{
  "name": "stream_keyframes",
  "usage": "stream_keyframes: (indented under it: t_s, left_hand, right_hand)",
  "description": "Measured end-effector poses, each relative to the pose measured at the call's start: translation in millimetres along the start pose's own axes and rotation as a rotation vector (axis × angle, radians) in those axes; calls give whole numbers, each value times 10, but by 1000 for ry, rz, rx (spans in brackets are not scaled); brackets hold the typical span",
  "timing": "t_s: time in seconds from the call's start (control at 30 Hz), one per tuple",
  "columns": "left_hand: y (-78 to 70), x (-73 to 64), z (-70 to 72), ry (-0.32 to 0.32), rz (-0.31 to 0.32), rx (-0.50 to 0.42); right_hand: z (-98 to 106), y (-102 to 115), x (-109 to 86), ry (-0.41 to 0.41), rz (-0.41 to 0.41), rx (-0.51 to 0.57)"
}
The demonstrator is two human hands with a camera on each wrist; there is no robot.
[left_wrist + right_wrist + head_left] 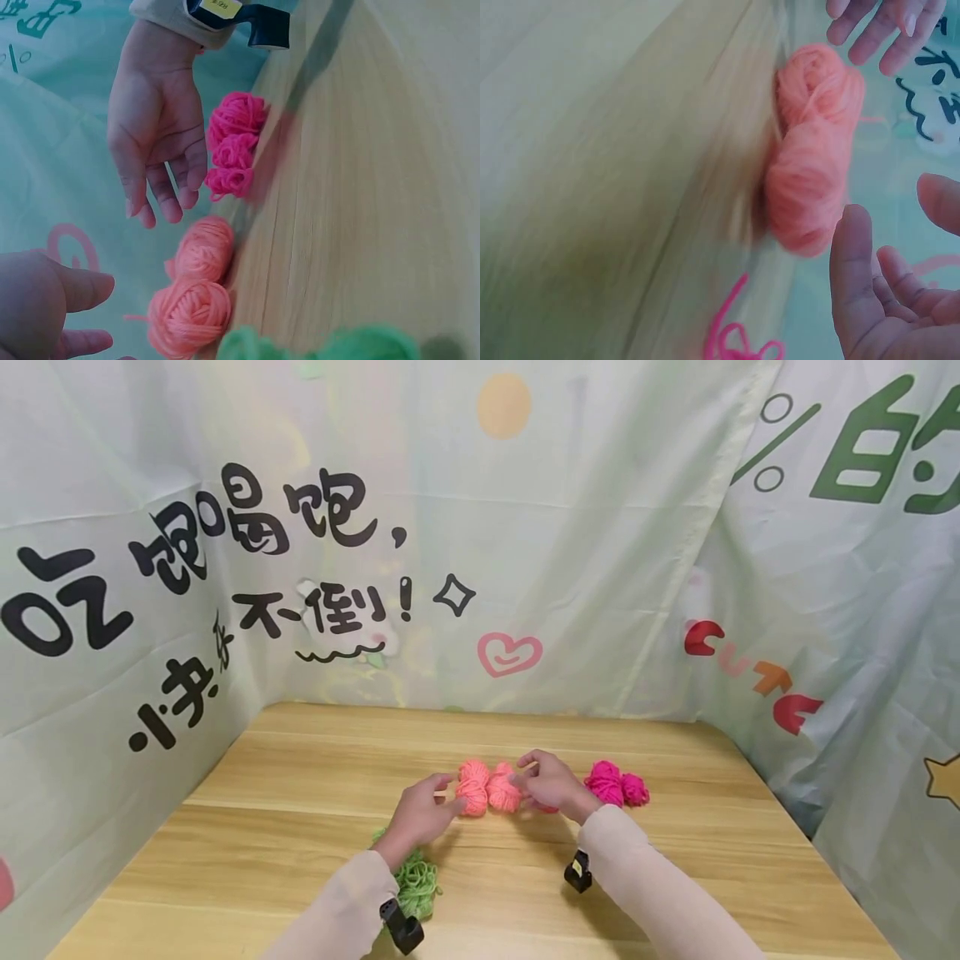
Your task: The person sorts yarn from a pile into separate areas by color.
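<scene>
Two coral yarn bundles, a left one (472, 789) and a right one (503, 789), lie side by side toward the back of the wooden table. My left hand (423, 812) is at the left bundle's side, fingers loosely bent and apart. On the other side, my right hand (553, 783) has its fingertips right by the right bundle. The right wrist view shows the coral yarn (808, 180) between the two spread hands, with no fingers wrapped round it. A pinkish-red bit of yarn (550, 809) is partly hidden below my right hand.
Magenta yarn (604, 783) lies right of my right hand, with a smaller magenta clump (636, 790) against it. Loose green yarn (417, 887) sits near the front, partly covered by my left forearm. Printed cloth (450, 543) walls the table (300, 827) at the back and sides.
</scene>
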State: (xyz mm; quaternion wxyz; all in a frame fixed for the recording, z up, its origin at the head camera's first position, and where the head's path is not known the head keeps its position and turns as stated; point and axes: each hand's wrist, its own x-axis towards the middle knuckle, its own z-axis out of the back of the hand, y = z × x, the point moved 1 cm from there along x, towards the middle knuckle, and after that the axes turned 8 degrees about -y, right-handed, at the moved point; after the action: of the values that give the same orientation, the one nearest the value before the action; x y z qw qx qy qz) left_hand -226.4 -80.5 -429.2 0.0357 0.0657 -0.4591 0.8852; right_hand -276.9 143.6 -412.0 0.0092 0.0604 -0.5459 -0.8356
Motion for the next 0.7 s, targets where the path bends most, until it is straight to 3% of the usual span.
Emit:
stream_keyframes:
  t_s: [0.23,0.5,0.7]
  left_hand:
    - [25,-144,152,-8,-10,-5]
    - [107,-275,377,-50,-79,-35]
    - [264,-263,525,-104,-42,-22]
  right_hand:
    - [-113,81,-87,58,78,-20]
    - [-274,101,-210,127,128,30]
    - [-399,53,-305,210,155,19]
